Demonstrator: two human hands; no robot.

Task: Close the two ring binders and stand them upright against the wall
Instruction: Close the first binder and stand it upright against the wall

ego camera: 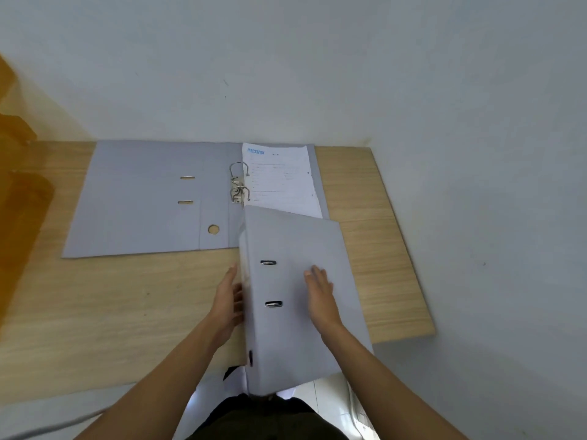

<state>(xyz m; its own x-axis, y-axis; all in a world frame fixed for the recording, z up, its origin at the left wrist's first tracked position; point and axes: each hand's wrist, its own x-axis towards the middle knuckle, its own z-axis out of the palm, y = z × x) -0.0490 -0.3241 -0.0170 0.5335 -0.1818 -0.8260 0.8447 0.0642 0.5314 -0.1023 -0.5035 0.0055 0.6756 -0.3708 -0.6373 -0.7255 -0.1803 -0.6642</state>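
A grey ring binder [295,246] lies closed near the table's front edge, its far corner overlapping the second binder and its near end overhanging the table. My left hand [227,300] rests against its spine side, fingers apart. My right hand [319,289] lies flat on its cover. The second grey binder [143,198] lies open flat at the back of the table, close to the wall [286,74], with metal rings [239,185] up and white printed sheets [282,179] on its right half.
The light wooden table [127,312] ends on the right at about the binder's side and meets the grey wall at the back. Orange-brown wooden furniture [19,173] stands at the left. Pale floor tiles [330,395] show below the front edge.
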